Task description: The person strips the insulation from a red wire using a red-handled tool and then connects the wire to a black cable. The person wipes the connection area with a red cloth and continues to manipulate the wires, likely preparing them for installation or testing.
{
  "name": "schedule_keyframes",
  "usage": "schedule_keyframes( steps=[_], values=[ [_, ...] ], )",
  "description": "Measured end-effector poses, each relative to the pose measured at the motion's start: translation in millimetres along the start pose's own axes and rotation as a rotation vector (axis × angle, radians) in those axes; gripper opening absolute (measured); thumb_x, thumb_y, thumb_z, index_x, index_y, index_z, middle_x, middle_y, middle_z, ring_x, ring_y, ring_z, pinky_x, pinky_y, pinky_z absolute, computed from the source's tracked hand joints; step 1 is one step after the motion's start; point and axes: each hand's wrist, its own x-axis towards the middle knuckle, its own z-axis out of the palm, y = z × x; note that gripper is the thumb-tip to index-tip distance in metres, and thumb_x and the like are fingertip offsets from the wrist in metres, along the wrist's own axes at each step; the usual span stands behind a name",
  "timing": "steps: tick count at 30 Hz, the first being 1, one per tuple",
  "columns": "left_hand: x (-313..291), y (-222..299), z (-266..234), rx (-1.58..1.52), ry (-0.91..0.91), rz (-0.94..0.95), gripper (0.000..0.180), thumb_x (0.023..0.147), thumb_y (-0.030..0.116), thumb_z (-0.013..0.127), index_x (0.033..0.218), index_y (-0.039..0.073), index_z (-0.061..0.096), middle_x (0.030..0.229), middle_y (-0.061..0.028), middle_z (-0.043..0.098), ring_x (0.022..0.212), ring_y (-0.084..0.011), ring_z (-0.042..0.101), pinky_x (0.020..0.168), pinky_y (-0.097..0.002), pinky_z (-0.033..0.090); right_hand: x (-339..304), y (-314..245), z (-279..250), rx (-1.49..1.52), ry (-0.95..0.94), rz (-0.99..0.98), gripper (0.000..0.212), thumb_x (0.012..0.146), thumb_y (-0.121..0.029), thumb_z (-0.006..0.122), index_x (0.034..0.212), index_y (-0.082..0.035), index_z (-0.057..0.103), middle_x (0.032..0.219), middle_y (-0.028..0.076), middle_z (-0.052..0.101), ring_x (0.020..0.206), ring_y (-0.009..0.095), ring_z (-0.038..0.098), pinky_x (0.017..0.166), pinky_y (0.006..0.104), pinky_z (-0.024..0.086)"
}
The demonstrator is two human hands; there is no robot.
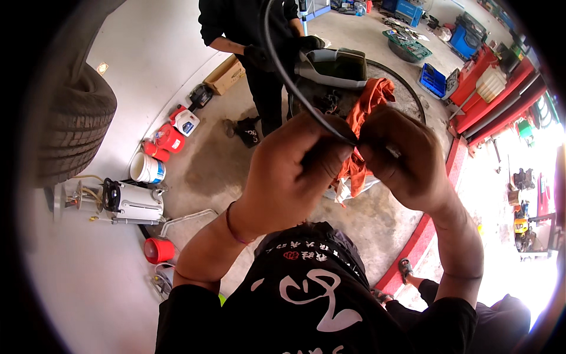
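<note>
My left hand (295, 171) is closed around a thin black cord (282, 71), a hose or a cable; I cannot tell which. From the top of the head view the cord curves down to my fingertips. My right hand (407, 159) is in a pinch, its thumb and fingertips meeting my left fingers at the cord's lower end. Whatever lies between the right fingertips is hidden. Below and behind both hands, an orange-red cloth (367, 106) drapes over a round dark-rimmed item, partly hidden by my hands.
A person in black (268, 76) with dark gloves stands ahead, beside a grey open container (336, 66). A tire (79, 130) hangs at left above a white tank (137, 202) and red buckets (158, 250). Another person (501, 315) is at lower right, near a red floor edge (413, 248).
</note>
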Motion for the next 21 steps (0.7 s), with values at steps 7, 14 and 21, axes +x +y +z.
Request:
schedule_keyframes(
  steps=[7, 14, 21],
  values=[
    [1, -5, 0, 0.202, -0.012, 0.211, 0.01, 0.091, 0.001, 0.064, 0.101, -0.001, 0.063, 0.083, -0.0037, 0.057, 0.068, -0.0105, 0.053, 0.059, -0.0221, 0.04, -13, 11, 9, 0.678, 0.036, 0.454, 0.024, 0.092, -0.017, 0.06, 0.103, 0.004, 0.059, 0.076, 0.007, 0.058, 0.059, 0.015, 0.058, 0.052, 0.0325, 0.052],
    [-1, 10, -3, -0.219, -0.037, -0.235, 0.011, 0.094, 0.006, 0.064, 0.103, 0.0, 0.062, 0.084, 0.0025, 0.057, 0.07, -0.0004, 0.044, 0.058, -0.0191, 0.035, 7, 16, -13, -0.751, 0.12, -0.661, 0.035, 0.068, -0.01, 0.077, 0.099, -0.001, 0.063, 0.089, 0.009, 0.061, 0.069, 0.023, 0.065, 0.054, 0.0322, 0.053],
    [4, 4, 6, 0.302, -0.036, 0.314, 0.012, 0.089, 0.001, 0.065, 0.101, 0.0, 0.062, 0.083, -0.0056, 0.058, 0.068, -0.0161, 0.052, 0.059, -0.0231, 0.04, -7, -4, 7, 0.717, 0.031, 0.509, 0.018, 0.088, -0.015, 0.056, 0.09, 0.003, 0.058, 0.067, 0.006, 0.05, 0.047, 0.017, 0.051, 0.045, 0.0316, 0.05]
  ],
)
